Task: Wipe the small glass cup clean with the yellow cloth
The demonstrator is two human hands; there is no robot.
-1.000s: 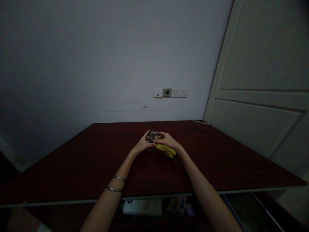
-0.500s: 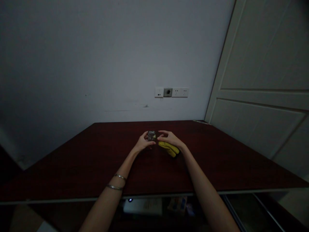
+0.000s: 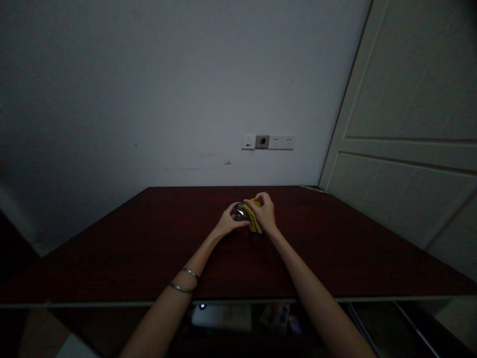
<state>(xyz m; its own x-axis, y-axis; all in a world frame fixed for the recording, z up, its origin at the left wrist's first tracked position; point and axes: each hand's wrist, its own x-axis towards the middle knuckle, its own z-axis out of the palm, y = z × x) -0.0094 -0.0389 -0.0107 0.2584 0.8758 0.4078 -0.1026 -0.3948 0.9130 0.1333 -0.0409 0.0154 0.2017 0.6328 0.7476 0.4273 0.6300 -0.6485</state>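
My left hand (image 3: 231, 222) grips a small shiny metal object (image 3: 239, 212) at the middle of the table, its fingers wrapped around it. My right hand (image 3: 264, 214) is closed on a yellow cloth (image 3: 254, 219) and presses it against the metal object's right side. Hand and cloth hide much of the object, so its exact kind is unclear. Two thin metal bangles (image 3: 185, 280) circle my left wrist. The dark red wooden tabletop (image 3: 149, 258) lies under both hands.
A white wall socket strip (image 3: 269, 142) sits on the wall behind the table. To the right stands a white panelled door (image 3: 402, 99). Below the table's front edge, a white box (image 3: 222, 317) and other items sit in the dark.
The yellow cloth no longer lies on the table; my right hand has taken it up and brought it against the metal object. Both hands have moved slightly farther from me.
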